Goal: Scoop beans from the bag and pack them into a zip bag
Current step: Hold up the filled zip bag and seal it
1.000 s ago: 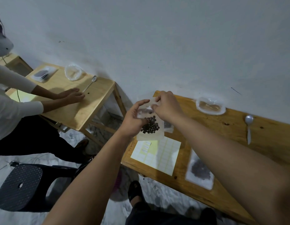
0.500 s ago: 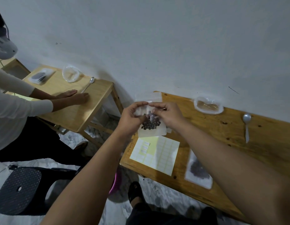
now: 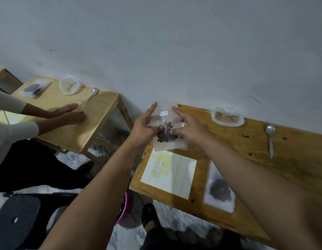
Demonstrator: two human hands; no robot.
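The zip bag (image 3: 167,115), with beans (image 3: 166,135) pooled in its lower half, sits at the frame's centre over the counter's (image 3: 246,159) left end. Its long axis is upright, mouth at top. The left hand (image 3: 144,127) pinches its left edge and the right hand (image 3: 190,129) its right, forefingers extended upward. Both look equally near the seal, probably the next thing to press.

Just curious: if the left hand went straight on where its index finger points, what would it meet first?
Probably the white wall. The left hand, pinching the zip bag, points its index finger up along the bag's edge; nothing else shows between, though depth is unclear.
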